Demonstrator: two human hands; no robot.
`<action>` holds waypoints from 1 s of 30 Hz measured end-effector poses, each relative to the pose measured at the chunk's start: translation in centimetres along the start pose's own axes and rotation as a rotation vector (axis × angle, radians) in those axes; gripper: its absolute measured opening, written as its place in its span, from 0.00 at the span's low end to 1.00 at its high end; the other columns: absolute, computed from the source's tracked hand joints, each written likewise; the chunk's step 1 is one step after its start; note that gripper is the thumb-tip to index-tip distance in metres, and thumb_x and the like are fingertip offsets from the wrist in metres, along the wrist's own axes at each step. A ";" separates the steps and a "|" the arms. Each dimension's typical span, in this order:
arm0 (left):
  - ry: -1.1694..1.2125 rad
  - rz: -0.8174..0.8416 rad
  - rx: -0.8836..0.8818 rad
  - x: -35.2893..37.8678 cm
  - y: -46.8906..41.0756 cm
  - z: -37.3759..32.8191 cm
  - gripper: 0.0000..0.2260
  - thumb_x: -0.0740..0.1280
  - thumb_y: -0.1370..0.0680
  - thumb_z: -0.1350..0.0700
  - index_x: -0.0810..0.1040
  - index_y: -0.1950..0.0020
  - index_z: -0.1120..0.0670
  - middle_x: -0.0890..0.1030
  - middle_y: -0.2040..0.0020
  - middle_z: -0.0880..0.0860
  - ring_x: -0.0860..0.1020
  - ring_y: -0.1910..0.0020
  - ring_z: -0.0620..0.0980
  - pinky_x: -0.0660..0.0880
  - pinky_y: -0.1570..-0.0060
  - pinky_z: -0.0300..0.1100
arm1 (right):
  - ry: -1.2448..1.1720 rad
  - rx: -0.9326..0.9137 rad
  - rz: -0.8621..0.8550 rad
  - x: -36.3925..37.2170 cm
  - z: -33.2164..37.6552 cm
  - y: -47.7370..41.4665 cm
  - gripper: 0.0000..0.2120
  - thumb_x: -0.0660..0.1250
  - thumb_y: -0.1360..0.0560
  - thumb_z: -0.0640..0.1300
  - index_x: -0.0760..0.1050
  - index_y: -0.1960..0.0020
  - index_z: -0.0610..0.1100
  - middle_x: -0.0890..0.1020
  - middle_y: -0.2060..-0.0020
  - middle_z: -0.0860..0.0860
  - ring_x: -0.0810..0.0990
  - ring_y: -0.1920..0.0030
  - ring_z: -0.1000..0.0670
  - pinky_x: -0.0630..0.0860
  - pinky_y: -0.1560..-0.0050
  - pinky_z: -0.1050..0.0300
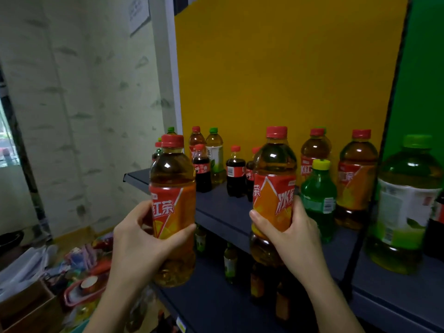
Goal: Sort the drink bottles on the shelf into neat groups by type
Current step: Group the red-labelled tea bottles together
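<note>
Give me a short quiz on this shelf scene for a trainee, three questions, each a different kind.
1. True or false: the left hand grips a tea bottle, and the right hand grips a second tea bottle.
2. The cap on the small green bottle is: A red, B yellow, C blue.
3. What colour is the cap on the large bottle at far right?
Key: 1 true; 2 B; 3 green.

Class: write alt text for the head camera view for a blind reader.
The left hand grips one iced tea bottle and the right hand a second iced tea bottle, before a dark shelf. Cola bottles, a green soda bottle and more tea bottles stand mixed on it.
</note>
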State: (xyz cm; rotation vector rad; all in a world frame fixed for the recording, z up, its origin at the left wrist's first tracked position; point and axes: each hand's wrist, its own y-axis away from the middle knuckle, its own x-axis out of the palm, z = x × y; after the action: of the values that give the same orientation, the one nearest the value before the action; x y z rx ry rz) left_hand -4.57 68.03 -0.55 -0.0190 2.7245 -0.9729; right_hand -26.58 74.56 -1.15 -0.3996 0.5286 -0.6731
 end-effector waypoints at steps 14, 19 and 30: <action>0.235 0.288 0.085 10.3 -11.2 6.3 0.28 0.75 0.47 0.37 0.78 0.51 0.47 0.82 0.57 0.47 0.81 0.57 0.42 0.78 0.55 0.41 | 0.157 0.216 -0.257 -0.2 -0.7 -1.9 0.25 0.66 0.50 0.68 0.64 0.56 0.64 0.75 0.60 0.64 0.73 0.58 0.63 0.69 0.59 0.64; 0.315 0.401 0.110 14.5 -13.6 7.6 0.28 0.74 0.48 0.36 0.78 0.54 0.49 0.82 0.59 0.47 0.80 0.60 0.40 0.77 0.60 0.33 | 0.223 0.261 -0.502 -1.4 0.8 -0.8 0.25 0.69 0.52 0.65 0.69 0.57 0.63 0.80 0.62 0.62 0.76 0.57 0.63 0.70 0.59 0.63; 0.318 0.442 0.168 18.5 -15.7 9.6 0.35 0.77 0.43 0.38 0.73 0.42 0.52 0.79 0.52 0.48 0.78 0.56 0.49 0.76 0.53 0.47 | 0.517 0.343 -0.825 -1.7 -2.1 -0.3 0.32 0.69 0.42 0.65 0.66 0.43 0.53 0.78 0.56 0.56 0.77 0.56 0.50 0.71 0.57 0.54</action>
State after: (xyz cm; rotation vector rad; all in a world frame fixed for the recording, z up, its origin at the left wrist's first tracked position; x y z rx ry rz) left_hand -21.35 48.13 -2.13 0.7944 2.7179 -1.1348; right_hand -29.09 75.13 -2.05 -0.0963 0.7205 -1.6646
